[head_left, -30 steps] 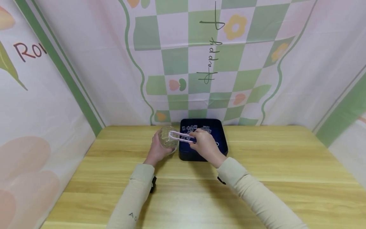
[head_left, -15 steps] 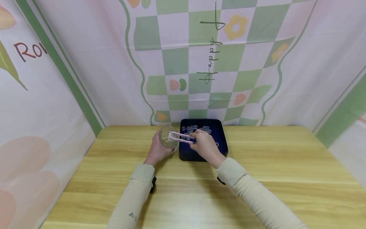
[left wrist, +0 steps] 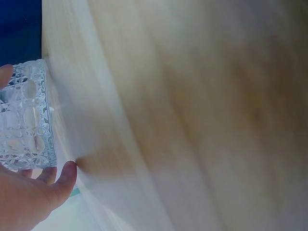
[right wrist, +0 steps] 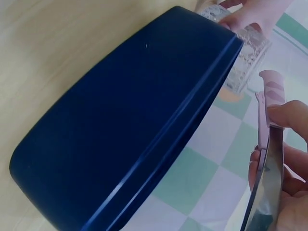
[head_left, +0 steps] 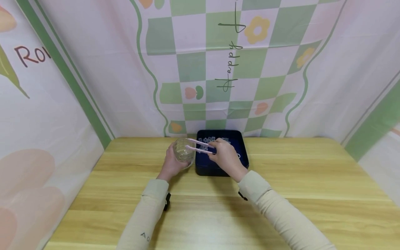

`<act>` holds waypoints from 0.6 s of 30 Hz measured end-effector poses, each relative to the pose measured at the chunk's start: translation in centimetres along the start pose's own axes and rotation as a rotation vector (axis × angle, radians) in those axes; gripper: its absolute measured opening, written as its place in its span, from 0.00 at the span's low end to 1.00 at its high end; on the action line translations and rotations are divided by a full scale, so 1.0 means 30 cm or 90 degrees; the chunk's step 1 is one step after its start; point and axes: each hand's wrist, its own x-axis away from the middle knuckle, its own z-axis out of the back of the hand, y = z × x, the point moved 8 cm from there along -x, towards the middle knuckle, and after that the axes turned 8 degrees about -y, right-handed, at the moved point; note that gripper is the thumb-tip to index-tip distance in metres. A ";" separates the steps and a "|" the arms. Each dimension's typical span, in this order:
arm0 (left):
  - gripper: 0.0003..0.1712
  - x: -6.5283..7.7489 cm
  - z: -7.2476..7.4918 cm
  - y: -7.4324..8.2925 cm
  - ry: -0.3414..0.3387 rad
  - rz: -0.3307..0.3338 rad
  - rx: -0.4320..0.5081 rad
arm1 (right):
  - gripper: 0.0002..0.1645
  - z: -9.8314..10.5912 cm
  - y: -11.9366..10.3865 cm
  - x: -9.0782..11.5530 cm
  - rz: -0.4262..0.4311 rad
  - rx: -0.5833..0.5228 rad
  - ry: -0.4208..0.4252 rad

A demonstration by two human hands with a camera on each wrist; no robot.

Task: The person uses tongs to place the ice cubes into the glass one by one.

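Note:
My left hand grips a clear, patterned drinking glass, which stands at the left side of a dark blue tray. The left wrist view shows the glass's faceted wall with fingers at its side. In my right hand is a pair of tongs with pink tips and metal arms. Their two arms are spread apart, tips over the mouth of the glass, with nothing seen between them. Several small clear cubes, like ice cubes, lie in the tray. The glass's inside is hard to make out.
A wooden table carries the tray and glass. Close behind the tray hangs a printed curtain with green checks. Another curtain runs along the left side.
The tongs' tips, close together around a clear cube over the glass before, have spread apart, and the cube is gone from between them. The left hand and glass have stayed put.

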 end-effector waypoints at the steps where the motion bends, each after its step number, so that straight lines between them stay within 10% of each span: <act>1: 0.58 0.001 0.000 0.000 0.001 0.000 -0.001 | 0.20 0.005 0.005 -0.002 -0.004 -0.001 0.004; 18: 0.58 -0.005 -0.003 0.002 -0.002 0.001 0.009 | 0.21 -0.017 0.168 -0.014 -0.100 0.037 -0.017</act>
